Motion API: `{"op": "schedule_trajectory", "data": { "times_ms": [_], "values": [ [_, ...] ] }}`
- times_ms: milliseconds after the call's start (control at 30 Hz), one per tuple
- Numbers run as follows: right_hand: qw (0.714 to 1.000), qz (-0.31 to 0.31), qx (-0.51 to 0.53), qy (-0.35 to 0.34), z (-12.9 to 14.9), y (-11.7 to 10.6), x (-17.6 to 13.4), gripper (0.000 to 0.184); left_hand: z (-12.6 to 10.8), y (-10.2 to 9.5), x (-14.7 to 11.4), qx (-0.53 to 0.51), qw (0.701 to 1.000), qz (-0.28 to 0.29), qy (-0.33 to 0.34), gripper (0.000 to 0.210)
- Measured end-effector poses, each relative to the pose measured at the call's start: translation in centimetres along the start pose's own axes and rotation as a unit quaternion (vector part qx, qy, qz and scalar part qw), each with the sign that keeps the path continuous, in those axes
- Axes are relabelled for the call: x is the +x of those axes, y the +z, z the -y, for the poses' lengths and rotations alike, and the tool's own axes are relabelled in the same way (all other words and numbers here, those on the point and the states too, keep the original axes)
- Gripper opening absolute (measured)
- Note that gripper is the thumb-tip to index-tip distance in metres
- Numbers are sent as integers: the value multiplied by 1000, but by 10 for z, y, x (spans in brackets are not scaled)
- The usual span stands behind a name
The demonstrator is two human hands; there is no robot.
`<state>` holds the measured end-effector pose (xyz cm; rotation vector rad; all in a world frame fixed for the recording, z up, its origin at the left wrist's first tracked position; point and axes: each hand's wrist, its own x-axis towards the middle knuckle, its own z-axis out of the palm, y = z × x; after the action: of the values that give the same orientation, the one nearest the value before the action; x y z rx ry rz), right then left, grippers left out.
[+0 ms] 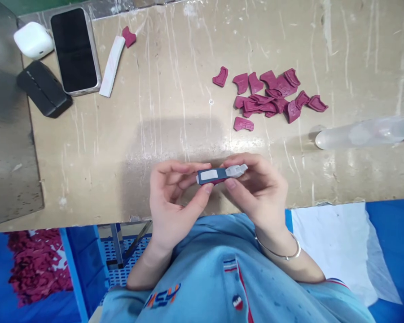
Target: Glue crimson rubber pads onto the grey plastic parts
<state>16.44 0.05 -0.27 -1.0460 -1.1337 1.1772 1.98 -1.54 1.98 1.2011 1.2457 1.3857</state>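
My left hand and my right hand meet over the table's near edge, fingers closed. Between their fingertips lies a small dark-blue and grey tool with a pale label and a light grey end. My left thumb and fingers pinch its labelled end; my right thumb and fingers pinch the grey end. A sliver of maroon shows along its lower edge, mostly hidden, so I cannot tell what piece it belongs to. Beyond my hands, several maroon moulded pieces lie in a loose heap, some overlapping.
At the back left lie a phone, a white case, a black case, a white strip and one maroon piece. A translucent tube lies right. Below left, a blue crate stands near piled maroon pieces.
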Motion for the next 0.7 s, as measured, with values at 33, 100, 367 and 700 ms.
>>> {"op": "schedule_trajectory", "data": {
  "times_ms": [33,100,367,700],
  "values": [
    [1000,2,-3,-7,0,1,-1,25,1,1,0,-16,1000,-4,3,40],
    [1000,4,-11,-20,0,4,-2,30,2,3,0,-37,999,-1,15,42],
    [985,-56,-107,-123,-5,5,-8,51,-2,4,-6,15,999,-21,43,45],
    [990,-40,18,-131,-2,10,1,39,-4,4,-5,-8,998,-5,69,50]
  ]
}}
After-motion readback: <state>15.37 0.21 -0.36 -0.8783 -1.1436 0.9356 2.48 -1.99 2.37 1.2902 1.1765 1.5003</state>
